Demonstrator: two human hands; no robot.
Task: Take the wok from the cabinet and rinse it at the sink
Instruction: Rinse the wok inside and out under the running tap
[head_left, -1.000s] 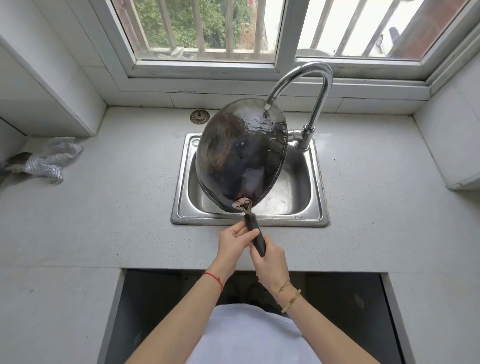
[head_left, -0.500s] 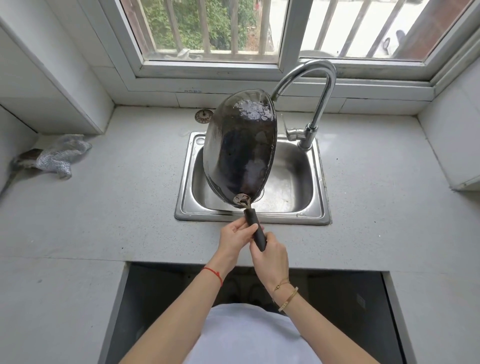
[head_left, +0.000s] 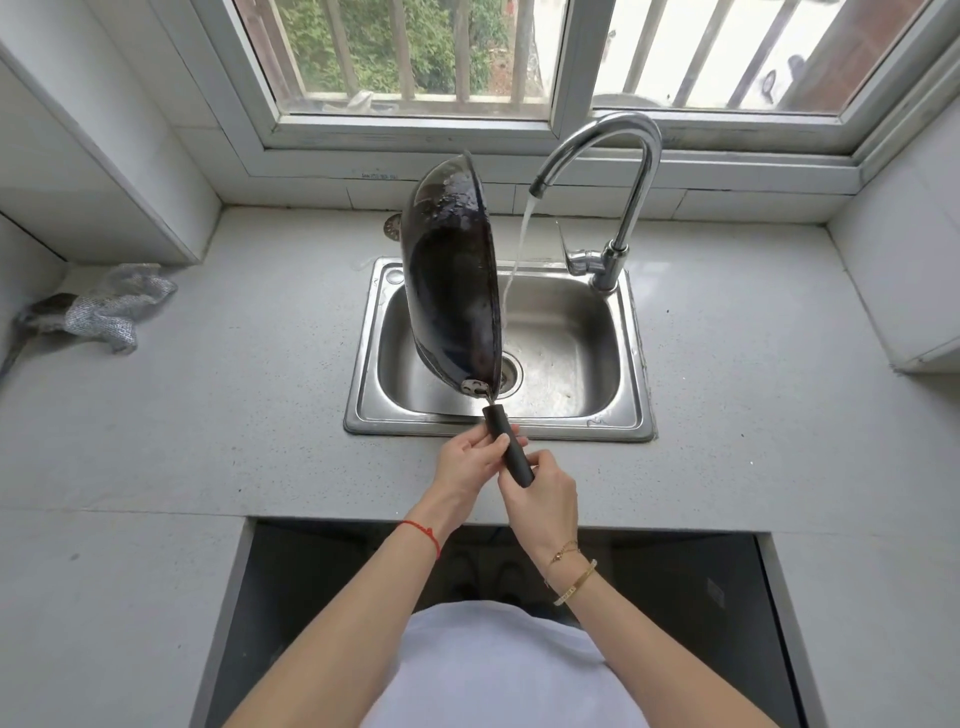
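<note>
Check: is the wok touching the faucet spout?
Apart. The head view shows the wok tipped on edge left of the faucet spout, with tile wall showing between its rim and the spout's mouth.

Daylit barred window (head_left: 519, 52) above a grey speckled countertop (head_left: 208, 415).

Sink (head_left: 636, 364) as the anchor: faucet (head_left: 618, 208) stands at its back right corner, window (head_left: 561, 62) behind it. Wok (head_left: 452, 280) is up on edge over the sink's left half. Both hands, left hand (head_left: 467, 462) and right hand (head_left: 540, 493), are on the handle (head_left: 508, 446) just in front. Crumpled cloth (head_left: 104, 306) is way off left on the counter (head_left: 208, 405).
</note>
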